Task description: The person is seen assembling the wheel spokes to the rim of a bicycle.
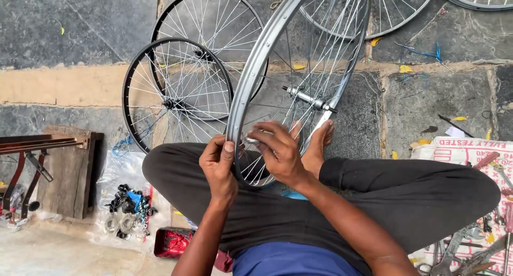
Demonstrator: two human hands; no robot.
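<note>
Wheels in view: 1 silver steel-rimmed spoked bicycle wheel (251, 78) in work, standing on edge, tilted, lower arc resting in the lap of the seated person w/ crossed legs in dark trousers; its silver hub and axle (309, 98) sit approx. centre of frame. On the stone floor (64, 25) behind it: 2 black-rimmed spoked wheels, one nearer (131, 94) overlapping one farther (176, 14), both lying flat. Top edge: parts of 2 more silver-rimmed wheels, one at centre-right (395, 25), one at far-right corner (475, 2), both cut off by frame. Hands: 2, both the person's own. Left hand (218, 166) closed around the rim's lower-left arc, thumb on the outer face, fingers curled behind; forearm rises from bottom of frame. Right hand (278, 150) reaches inside the rim among the spokes, fingers bent and pinched on a small silver part (251, 141) at the rim's inner side; what the part is, cannot tell. One bare foot (319, 142) shows just behind the right hand, touching the wheel's lower spokes area. Left of person: 1 clear plastic sheet w/ a heap of small black and silver parts (125, 209), 1 red shiny packet (173, 243), 1 wooden board (69, 169) w/ a dark red metal frame (26, 148) beside it. Right of person: 1 printed white sack (459, 150) on the floor carrying several wrenches and pliers (459, 254); exact count not readable.
</note>
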